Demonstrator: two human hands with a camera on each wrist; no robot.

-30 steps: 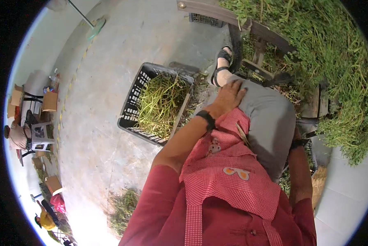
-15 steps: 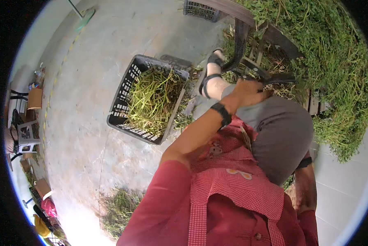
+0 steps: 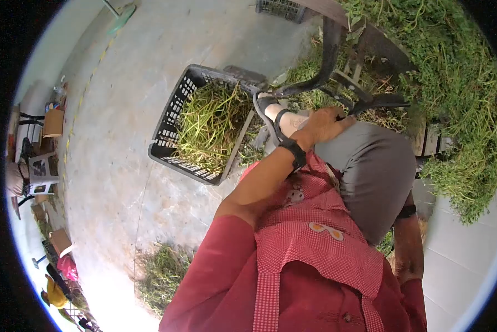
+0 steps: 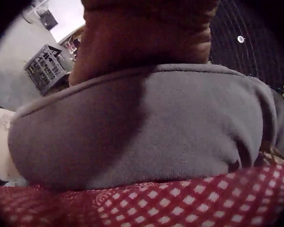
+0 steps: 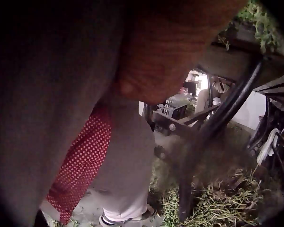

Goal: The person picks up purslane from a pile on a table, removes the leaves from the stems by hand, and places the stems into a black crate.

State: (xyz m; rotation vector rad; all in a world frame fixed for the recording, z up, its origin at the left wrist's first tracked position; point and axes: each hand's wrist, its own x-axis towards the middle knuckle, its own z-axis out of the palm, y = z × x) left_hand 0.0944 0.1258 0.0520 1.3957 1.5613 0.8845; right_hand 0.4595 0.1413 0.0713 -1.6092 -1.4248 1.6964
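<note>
In the head view my left hand rests on the lower part of a bent leg in grey trousers, just above the ankle. The left wrist view shows the heel of that hand against the grey cloth, its fingers hidden. A dark strappy sandal is on the foot below. My right forearm passes down behind the thigh, hiding the right hand in the head view. In the right wrist view the right hand lies against the trouser leg; its fingers are not shown. A red checked apron covers the lap.
A black crate of cut green stems stands on the floor. Leafy greens are heaped at the right over a dark-framed table. More greens lie on the floor, and a second crate sits farther off.
The bent leg and sandalled foot have shifted, the foot moving down and left in the head view. My left hand has slid slightly right on the leg. The head view has shifted a little.
</note>
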